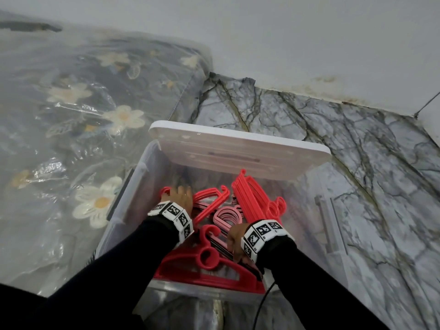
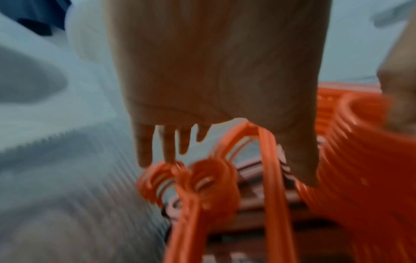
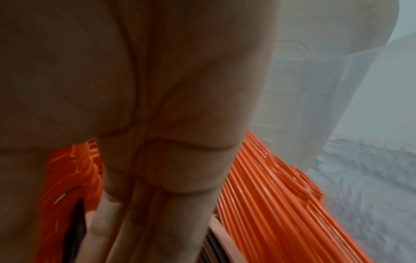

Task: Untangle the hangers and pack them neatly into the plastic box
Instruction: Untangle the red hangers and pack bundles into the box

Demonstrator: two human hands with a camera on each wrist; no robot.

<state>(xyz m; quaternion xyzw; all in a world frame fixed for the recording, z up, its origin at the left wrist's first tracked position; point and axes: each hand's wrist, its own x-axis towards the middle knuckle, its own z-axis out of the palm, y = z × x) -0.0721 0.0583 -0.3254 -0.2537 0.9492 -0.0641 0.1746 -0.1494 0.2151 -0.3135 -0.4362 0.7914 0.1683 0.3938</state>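
The plastic box (image 1: 133, 186) sits on the floor (image 1: 357, 163), with the wrapped mattress (image 1: 71, 103) to its left and the wall (image 1: 309, 44) behind. Its lid (image 1: 238, 151) lies across the far rim. Hangers (image 1: 252, 203) lie inside, both hands reaching among them.

Both arms are covered in long black sleeves (image 1: 114, 253) down to the wrists. Just behind each grip sits a chunky white wristband (image 1: 175, 216) printed with square black-and-white coded markers; a thin black cable (image 1: 263, 303) trails from the right one (image 1: 262, 235).
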